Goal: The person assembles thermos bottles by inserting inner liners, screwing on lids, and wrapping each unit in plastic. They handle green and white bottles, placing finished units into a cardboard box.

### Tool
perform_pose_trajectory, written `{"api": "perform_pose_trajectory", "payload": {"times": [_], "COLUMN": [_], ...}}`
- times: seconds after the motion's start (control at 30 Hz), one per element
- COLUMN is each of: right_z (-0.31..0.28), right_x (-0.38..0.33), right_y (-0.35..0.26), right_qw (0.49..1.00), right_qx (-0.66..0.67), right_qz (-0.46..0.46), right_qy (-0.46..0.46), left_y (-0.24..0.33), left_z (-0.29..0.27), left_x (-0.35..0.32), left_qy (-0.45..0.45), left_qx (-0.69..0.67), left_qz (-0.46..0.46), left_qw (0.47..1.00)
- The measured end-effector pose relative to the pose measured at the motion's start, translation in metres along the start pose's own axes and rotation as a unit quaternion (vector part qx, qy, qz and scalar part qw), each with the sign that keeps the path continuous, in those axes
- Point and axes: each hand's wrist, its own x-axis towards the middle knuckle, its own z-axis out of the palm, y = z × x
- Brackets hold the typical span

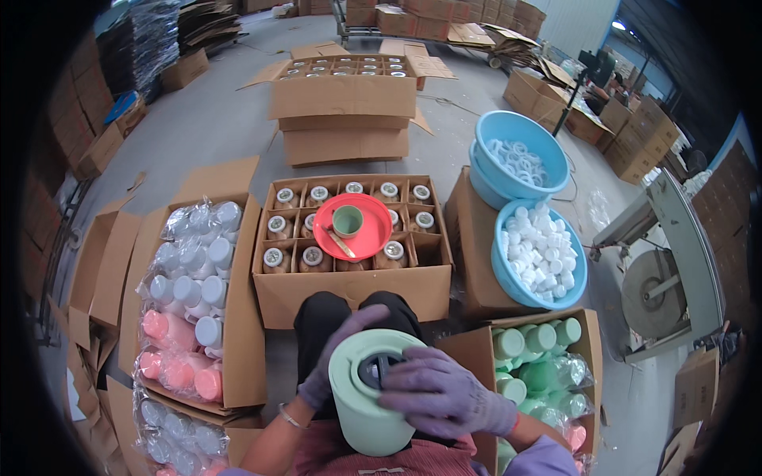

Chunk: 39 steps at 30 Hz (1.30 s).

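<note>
A light green plastic jug point(369, 428) with a round rim stands upright in my lap, tilted slightly toward me. My left hand point(327, 371), in a purple glove, is wrapped round its left side, with one finger or thumb reaching past the rim. In the jug's mouth sits a dark cap point(369, 371) with a raised grip. My right hand point(444, 390), gloved the same way, lies over the top with its fingers bent on the cap and rim. Ahead, a red plate point(373, 226) carrying a small green cup point(347, 221) and a small strip-like tool point(341, 243) rests on a divided carton point(349, 289) of jars.
Cartons of bagged grey-and-pink bottles point(189, 289) stand at left; a carton of green bottles point(540, 341) is at right. Blue basins hold white rings point(517, 163) and white caps point(541, 254). Another jar carton point(341, 99) stands ahead. A grey metal machine point(675, 262) is far right.
</note>
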Motion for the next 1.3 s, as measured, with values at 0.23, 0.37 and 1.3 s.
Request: {"api": "perform_pose_trajectory", "payload": {"times": [0.23,0.37,1.3], "right_z": [-0.037,-0.032,-0.004], "right_x": [-0.044,-0.080,-0.044], "right_y": [-0.039,0.023,0.023], "right_qw": [0.909,0.824,0.850], "right_qx": [-0.036,0.096,0.251], "right_qz": [0.411,0.558,0.432], "right_qy": [0.055,0.026,0.165], "left_y": [0.033,0.005,0.091], "left_z": [0.020,0.050,0.016], "left_x": [-0.053,-0.107,-0.019], "left_qy": [-0.145,-0.012,0.031], "left_qx": [0.085,0.097,0.389], "left_qz": [-0.140,-0.089,0.116], "left_qw": [0.976,0.991,0.913]}}
